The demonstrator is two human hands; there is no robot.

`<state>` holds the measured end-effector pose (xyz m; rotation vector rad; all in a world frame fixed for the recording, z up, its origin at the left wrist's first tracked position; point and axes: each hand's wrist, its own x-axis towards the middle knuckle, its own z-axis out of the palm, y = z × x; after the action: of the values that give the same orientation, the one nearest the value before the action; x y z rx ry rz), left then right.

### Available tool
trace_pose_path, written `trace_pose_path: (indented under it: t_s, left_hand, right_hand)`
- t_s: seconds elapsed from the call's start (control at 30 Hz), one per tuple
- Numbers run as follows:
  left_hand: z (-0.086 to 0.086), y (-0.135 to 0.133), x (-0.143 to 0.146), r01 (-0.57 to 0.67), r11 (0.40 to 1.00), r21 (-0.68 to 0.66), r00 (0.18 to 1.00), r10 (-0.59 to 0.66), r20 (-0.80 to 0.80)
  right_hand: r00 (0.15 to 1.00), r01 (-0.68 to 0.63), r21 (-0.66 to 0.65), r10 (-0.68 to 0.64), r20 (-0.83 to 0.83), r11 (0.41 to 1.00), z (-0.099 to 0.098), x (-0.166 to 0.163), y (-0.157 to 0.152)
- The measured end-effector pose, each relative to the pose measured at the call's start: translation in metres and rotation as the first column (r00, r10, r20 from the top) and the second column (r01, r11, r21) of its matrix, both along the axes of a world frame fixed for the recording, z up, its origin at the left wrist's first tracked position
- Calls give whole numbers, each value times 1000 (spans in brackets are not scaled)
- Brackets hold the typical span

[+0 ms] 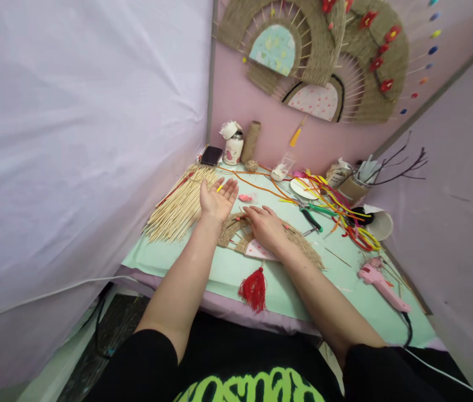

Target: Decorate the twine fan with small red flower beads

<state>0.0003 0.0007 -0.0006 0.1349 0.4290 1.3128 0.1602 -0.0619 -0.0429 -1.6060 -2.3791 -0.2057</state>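
My left hand (216, 205) is held palm up with its fingers stretched out, just right of the bundle of thin sticks (177, 209). A small yellow piece (219, 188) shows against its fingers, too small to name. Flat over a twine-woven fan (307, 245) lies my right hand (266, 226), palm down with fingers extended, hiding part of the fan's middle. The fan has a white, pink-dotted half-round centre (256, 249) and small reddish bits near its upper edge. From its lower edge hangs a red tassel (253, 290). A pink scrap (245, 198) sits between my hands.
At the back stand a white jar (233, 149), a twine roll (252, 140) and a phone (211, 156). Green-handled pliers (311, 219) and coloured fuzzy stems (353, 223) lie to the right. A pink glue gun (382, 285) with its cord lies at the right edge.
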Motion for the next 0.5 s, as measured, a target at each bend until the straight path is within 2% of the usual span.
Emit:
trace_pose_path:
  t_s: [0.33,0.5]
  left_hand:
    - [0,0,0,-3,1000,-10,1000,3,12]
    - [-2,1,0,-1,1000,-3,1000,1,4]
  right_hand:
    - [999,6,-18,-5,48,1000,0,-1,0]
    - [999,25,7,-25,-23,1000,5,1,-2]
